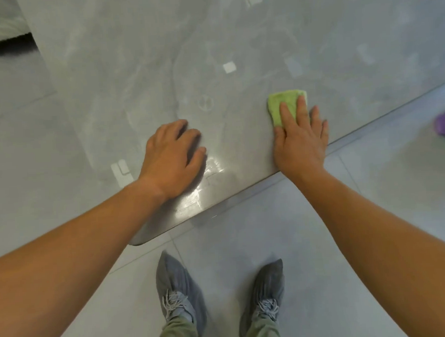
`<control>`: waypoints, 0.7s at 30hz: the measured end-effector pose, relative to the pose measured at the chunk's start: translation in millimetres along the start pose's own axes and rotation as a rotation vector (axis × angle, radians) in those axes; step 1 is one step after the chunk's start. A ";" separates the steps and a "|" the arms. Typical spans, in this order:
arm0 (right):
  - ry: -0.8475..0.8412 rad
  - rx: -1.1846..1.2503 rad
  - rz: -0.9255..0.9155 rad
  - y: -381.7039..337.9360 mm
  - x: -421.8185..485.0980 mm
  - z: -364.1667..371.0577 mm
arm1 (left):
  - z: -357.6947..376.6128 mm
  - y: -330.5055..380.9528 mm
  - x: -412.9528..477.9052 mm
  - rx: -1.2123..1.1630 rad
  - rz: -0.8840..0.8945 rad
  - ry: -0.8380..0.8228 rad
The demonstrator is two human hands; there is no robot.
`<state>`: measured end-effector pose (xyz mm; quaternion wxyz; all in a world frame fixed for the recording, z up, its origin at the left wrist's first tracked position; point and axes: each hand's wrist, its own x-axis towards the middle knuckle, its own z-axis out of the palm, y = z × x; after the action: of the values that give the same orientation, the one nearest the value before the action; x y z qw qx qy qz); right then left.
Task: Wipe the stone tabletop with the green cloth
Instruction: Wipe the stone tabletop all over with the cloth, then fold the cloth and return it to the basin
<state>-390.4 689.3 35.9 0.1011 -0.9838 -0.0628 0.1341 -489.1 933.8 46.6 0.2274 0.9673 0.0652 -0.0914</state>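
Near the front edge of the grey stone bench (138, 59), toward its right side, the folded green cloth (282, 106) lies flat on the surface under the right hand (301, 141). That hand is spread, its fingers straight and pressing down on the near half of the cloth, while the far half shows beyond the fingertips. The heel of the hand sits just at the bench's edge. The left hand (173, 158) rests on the stone well to the left of the cloth, fingers loosely bent and holding nothing, and seems to serve as a brace. The step in hand looks like a wiping pass along the front strip. To do it well, the palm should press evenly so the whole pad touches the stone, not only the part under the fingers, and the strokes should overlap so no band is missed. The polished stone shows faint smears and arcs farther back, so much of it probably needs wiping. Working from the far side toward the edge would avoid dragging an arm over cleaned stone. The left hand will need to lift clear when the cloth reaches its patch. Below the edge are the tiled floor (323, 240) and the person's grey shoes (178, 286).
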 end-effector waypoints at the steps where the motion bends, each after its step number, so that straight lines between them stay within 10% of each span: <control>1: 0.000 0.040 -0.030 5.2 0.3 -6.1 | 0.6 10.1 6.6 -0.026 0.011 -0.006; 6: 0.274 0.434 0.241 36.5 -25.7 -24.1 | 8.1 70.5 52.4 -0.225 0.052 -0.054; 10: 0.016 0.824 0.681 43.8 -38.5 -20.3 | 17.5 120.4 101.4 -0.291 0.070 -0.161; 17: -0.209 1.340 0.823 63.3 -23.5 -17.6 | 22.3 172.7 154.1 -0.046 -0.099 -0.268; 21: -0.230 1.568 0.838 106.3 -23.4 -34.8 | 19.9 211.1 157.3 -0.306 -0.247 -0.317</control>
<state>-392.9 576.1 51.7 0.6800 -0.5547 0.4016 0.2620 -303.3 750.6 86.9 0.3658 0.8799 0.1595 -0.2579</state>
